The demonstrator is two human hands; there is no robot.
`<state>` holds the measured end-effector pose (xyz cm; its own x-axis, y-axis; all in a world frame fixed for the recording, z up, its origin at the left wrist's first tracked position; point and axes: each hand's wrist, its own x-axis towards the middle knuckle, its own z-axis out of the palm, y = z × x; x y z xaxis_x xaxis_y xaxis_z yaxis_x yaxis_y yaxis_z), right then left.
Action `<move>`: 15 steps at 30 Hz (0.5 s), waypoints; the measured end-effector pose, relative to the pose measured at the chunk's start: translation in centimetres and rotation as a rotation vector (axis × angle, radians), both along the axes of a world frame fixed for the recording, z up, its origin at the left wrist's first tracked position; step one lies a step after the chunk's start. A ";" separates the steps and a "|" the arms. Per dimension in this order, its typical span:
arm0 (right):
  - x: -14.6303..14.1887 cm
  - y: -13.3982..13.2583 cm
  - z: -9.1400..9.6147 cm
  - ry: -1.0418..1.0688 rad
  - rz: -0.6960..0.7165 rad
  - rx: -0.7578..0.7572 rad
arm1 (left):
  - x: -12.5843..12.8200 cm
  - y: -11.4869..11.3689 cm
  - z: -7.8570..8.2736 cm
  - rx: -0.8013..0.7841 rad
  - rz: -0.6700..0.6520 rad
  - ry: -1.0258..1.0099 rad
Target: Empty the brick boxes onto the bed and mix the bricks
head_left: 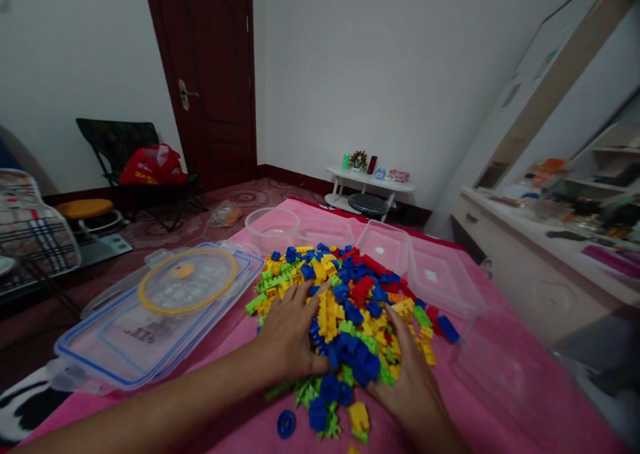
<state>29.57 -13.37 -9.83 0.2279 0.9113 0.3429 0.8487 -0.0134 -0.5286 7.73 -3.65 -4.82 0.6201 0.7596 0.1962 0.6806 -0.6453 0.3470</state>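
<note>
A heap of small plastic building blocks (345, 307) in blue, yellow, red and green lies on a pink cloth (250, 334). My left hand (290, 334) rests flat on the heap's left side, fingers spread over the blocks. My right hand (407, 381) presses against the heap's right side, fingers stretched along the blocks. Neither hand grips a piece. A few loose blocks (320, 417) lie in front of the heap, between my wrists.
Stacked clear lids (150, 314), one round with a yellow rim, lie left of the heap. A round clear tub (273, 227) and several rectangular clear tubs (415, 267) stand behind it. A dresser (540, 261) stands right; a folding chair (135, 167), door and small white table (370, 184) behind.
</note>
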 end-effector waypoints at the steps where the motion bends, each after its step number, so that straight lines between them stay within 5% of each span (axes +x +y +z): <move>1: -0.4 0.8 0.8 0.063 0.010 0.005 | 0.3 0.4 0.5 -0.008 -0.034 -0.017; 5: -0.5 2.9 4.8 0.192 0.110 -0.014 | 0.0 2.6 4.3 -0.071 -0.225 0.039; 10: 2.1 6.0 10.1 0.136 0.242 -0.248 | 0.8 8.0 10.7 -0.238 -0.344 0.289; 12: 2.7 7.8 11.0 0.016 0.107 -0.285 | 2.5 10.3 11.3 -0.224 -0.274 0.254; 15: 2.4 10.5 10.6 -0.148 -0.125 -0.195 | 5.8 12.9 9.2 -0.084 -0.121 0.090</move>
